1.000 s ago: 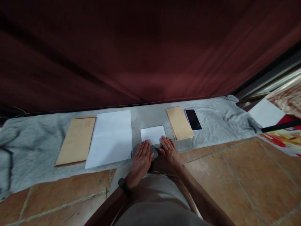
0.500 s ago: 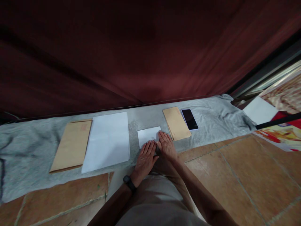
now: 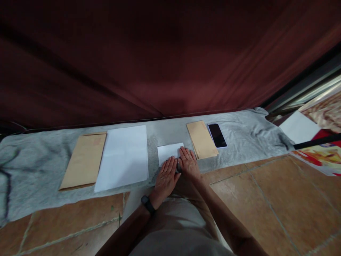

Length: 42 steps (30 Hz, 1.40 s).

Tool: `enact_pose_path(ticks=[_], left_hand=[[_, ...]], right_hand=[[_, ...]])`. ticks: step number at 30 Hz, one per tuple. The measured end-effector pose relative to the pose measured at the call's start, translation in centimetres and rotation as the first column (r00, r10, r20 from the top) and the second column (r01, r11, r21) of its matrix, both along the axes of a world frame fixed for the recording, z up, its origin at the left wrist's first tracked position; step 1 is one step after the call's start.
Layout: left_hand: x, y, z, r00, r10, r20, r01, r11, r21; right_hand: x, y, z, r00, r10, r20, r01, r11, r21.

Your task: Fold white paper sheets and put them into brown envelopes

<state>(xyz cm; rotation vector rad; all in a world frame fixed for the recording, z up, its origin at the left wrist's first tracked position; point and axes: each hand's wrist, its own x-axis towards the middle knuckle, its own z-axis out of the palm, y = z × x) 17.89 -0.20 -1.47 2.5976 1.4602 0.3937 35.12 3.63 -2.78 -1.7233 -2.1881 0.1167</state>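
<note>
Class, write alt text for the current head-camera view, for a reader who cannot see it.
A person's left hand and right hand rest on a small white paper laid on a gray cloth. White sheets and large brown envelopes lie to the left; smaller brown envelopes and a smartphone lie to the right.

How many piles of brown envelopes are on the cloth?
2: the large pile on the left, beside the big paper; the small pile between the small paper and the phone. Each may hide more envelopes underneath.

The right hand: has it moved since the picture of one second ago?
Yes: judged against the phone, the right hand has moved forward, farther over the small white paper.
</note>
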Motion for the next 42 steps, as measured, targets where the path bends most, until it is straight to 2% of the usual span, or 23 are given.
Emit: enact_pose_path(ticks=[7, 11, 16, 25, 31, 42], left_hand=[[1.1, 2.0, 0.2, 0.991, 0.134, -0.005, -0.134, 0.990, -0.039], [0.4, 3.3, 0.2, 0.970, 0.245, 0.006, -0.244, 0.969, -0.021], [-0.6, 3.7, 0.3, 0.946, 0.324, 0.017, -0.324, 0.946, -0.021], [0.5, 3.7, 0.2, 0.942, 0.336, 0.015, -0.335, 0.942, -0.034], [-1.3, 3.6, -0.1, 0.939, 0.341, 0.041, -0.340, 0.940, -0.026], [-3.1, 3.4, -0.8, 0.907, 0.359, 0.222, -0.360, 0.932, -0.038]], right_hand=[[-0.2, -0.8, 0.0, 1.000, -0.002, -0.011, 0.002, 1.000, 0.017], [-0.3, -0.8, 0.1, 0.999, -0.023, -0.036, 0.024, 0.999, 0.034], [-0.6, -0.8, 0.2, 0.999, -0.043, -0.027, 0.044, 0.999, 0.017], [-1.8, -0.7, 0.4, 0.992, -0.103, -0.066, 0.105, 0.994, 0.021], [-1.0, -0.5, -0.3, 0.992, -0.097, -0.078, 0.098, 0.995, 0.013], [0.1, -0.4, -1.5, 0.996, -0.050, -0.070, 0.053, 0.998, 0.034]])
